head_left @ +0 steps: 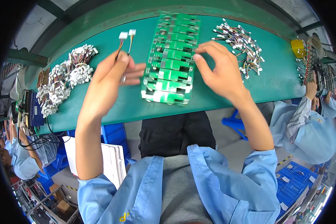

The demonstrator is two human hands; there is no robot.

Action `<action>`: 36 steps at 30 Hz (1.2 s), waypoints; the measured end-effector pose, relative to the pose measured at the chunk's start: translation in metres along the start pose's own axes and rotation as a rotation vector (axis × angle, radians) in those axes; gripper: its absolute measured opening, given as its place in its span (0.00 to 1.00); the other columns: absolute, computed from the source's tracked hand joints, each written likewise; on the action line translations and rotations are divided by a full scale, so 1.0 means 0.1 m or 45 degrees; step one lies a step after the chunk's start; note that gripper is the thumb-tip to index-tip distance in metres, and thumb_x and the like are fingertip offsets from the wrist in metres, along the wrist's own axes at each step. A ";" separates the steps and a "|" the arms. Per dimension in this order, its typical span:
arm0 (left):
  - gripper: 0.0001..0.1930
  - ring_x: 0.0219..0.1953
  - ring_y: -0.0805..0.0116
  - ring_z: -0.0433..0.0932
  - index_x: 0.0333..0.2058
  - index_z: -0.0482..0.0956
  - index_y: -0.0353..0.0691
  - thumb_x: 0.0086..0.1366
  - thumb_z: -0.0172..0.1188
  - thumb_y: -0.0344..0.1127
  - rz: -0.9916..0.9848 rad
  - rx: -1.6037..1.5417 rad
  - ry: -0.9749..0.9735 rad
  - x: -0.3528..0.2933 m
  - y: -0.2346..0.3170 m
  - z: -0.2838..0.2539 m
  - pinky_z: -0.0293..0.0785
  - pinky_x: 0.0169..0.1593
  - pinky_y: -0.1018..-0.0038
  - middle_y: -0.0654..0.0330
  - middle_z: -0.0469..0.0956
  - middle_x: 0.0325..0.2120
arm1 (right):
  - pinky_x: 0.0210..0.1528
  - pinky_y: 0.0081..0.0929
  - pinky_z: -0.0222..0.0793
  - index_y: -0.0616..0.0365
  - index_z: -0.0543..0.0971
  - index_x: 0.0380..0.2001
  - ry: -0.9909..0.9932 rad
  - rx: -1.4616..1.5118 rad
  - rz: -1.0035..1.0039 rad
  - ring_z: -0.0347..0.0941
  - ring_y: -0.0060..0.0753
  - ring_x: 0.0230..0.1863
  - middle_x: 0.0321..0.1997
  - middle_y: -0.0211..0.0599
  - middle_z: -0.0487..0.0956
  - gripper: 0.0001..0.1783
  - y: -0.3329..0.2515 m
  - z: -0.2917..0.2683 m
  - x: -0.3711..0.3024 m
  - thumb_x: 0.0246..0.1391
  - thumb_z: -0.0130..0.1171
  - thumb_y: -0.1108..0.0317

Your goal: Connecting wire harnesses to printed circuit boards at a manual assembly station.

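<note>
My left hand is closed on two short wire harnesses, whose white plugs stick up past the thumb and index finger. Its lower fingers reach toward the left edge of a green circuit board panel. Rows of matching small boards make up this panel, and its ends are smeared by motion. At the panel's right edge, my right hand has thumb and index fingertips against the rim; the other fingers curl behind. Whether any fingertips lie under the panel is hidden.
Bundled wire harnesses are heaped on the left of the green table. Loose harnesses lie spread at the right. A dark blue box with black cables stands at the left end. Co-workers in blue sit on both sides.
</note>
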State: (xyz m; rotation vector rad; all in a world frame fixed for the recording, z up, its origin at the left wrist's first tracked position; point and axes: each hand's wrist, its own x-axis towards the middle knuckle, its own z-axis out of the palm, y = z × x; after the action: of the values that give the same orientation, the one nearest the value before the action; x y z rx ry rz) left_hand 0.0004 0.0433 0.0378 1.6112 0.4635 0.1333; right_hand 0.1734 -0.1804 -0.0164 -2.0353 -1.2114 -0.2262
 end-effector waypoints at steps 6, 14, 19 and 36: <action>0.14 0.57 0.50 0.78 0.36 0.73 0.36 0.78 0.46 0.40 -0.125 -0.525 -0.113 -0.32 -0.13 0.30 0.76 0.55 0.62 0.39 0.79 0.50 | 0.34 0.32 0.68 0.57 0.80 0.39 -0.371 0.110 0.190 0.71 0.37 0.28 0.35 0.36 0.82 0.11 0.06 -0.07 0.67 0.55 0.50 0.71; 0.12 0.55 0.50 0.77 0.35 0.69 0.37 0.77 0.44 0.37 0.006 -0.580 -0.443 -0.21 -0.06 0.75 0.75 0.54 0.65 0.39 0.76 0.53 | 0.34 0.29 0.66 0.57 0.80 0.41 -0.593 0.382 -0.187 0.70 0.32 0.29 0.37 0.33 0.82 0.13 -0.08 0.18 1.11 0.55 0.49 0.72; 0.14 0.44 0.64 0.74 0.40 0.74 0.36 0.78 0.45 0.40 0.190 -0.528 -0.290 -0.18 -0.18 0.57 0.71 0.53 0.72 0.55 0.76 0.38 | 0.44 0.27 0.66 0.61 0.81 0.39 -0.264 0.922 -0.120 0.72 0.31 0.39 0.41 0.35 0.81 0.10 -0.12 0.00 0.56 0.56 0.56 0.70; 0.17 0.38 0.74 0.62 0.45 0.76 0.35 0.77 0.42 0.41 0.355 -0.710 0.269 -0.33 -0.22 0.74 0.59 0.43 0.76 0.60 0.68 0.45 | 0.48 0.25 0.67 0.62 0.82 0.35 -0.270 1.311 0.256 0.73 0.29 0.38 0.37 0.35 0.81 0.10 -0.81 0.33 -0.07 0.48 0.67 0.82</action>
State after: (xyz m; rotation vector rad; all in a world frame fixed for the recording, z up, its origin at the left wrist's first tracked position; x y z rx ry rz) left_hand -0.0078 -0.0370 0.0151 1.1057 0.3212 0.5962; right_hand 0.0968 -0.1404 -0.0017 -1.2504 -0.9270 0.6124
